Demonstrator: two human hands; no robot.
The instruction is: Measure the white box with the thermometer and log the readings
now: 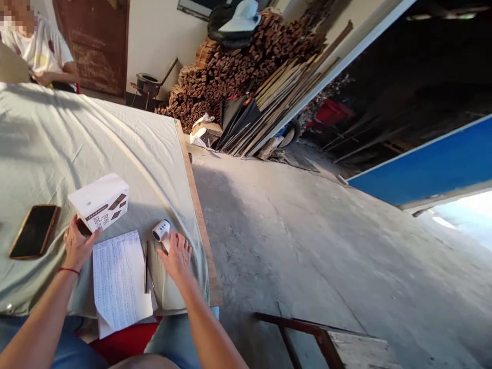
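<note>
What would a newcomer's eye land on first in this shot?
Probably the white box on the cloth-covered table, with the left hand at its near corner. Next, the white-and-blue infrared thermometer at the right hand, near the table's edge. Beyond, firewood is piled high against the wall.

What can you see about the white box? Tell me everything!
The white box looks like cardboard. Its printed side has brown shapes, a brown band and lettering I can't fully read. It's on the pale cloth, just beyond the written sheet and right of the phone. The left hand touches its near lower corner.
</note>
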